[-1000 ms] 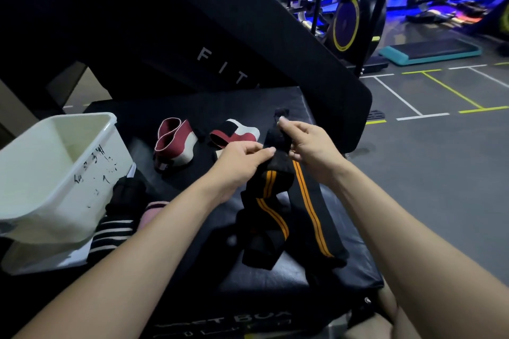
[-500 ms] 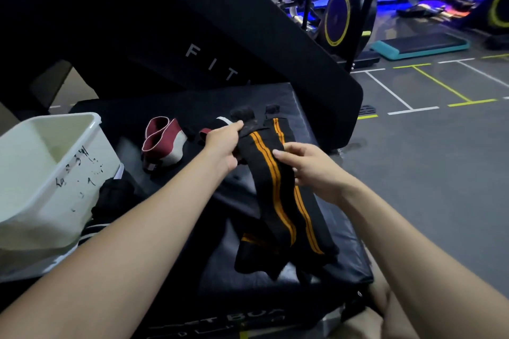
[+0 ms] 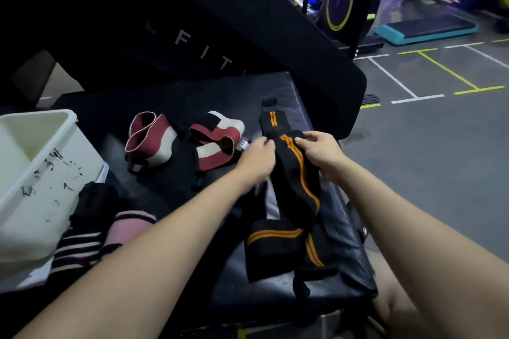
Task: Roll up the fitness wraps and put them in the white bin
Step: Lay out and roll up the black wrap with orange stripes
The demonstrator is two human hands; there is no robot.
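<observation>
A long black wrap [image 3: 296, 173] with two thin orange stripes down its length lies on the black padded box [image 3: 179, 107], running from near the far right corner back toward the near edge. Its far end is folded over into the start of a roll, and its near part doubles back on itself in loose, flat folds close to the near right corner. The left hand [image 3: 257, 158] pinches the left side of the folded end and the right hand [image 3: 321, 151] pinches the right side, so both hands grip the same fold with only the width of the wrap between them. The white bin [image 3: 38, 173] stands at the left edge of the box, open at the top, with dark handwriting on its side. Between the bin and the black wrap, toward the far side, lie two loosely coiled red-and-white wraps, one [image 3: 148, 140] nearer the bin and one [image 3: 217, 143] just beside the left hand. At the near left, against the bin, sit a black-and-white striped wrap [image 3: 77, 250] and a pink one [image 3: 129, 226], touching each other. The middle of the box, between the bin and the arms, is bare black padding. A slanted black pad [image 3: 248, 36] leans over the far edge of the box, and grey gym floor [image 3: 440, 159] opens to the right.
</observation>
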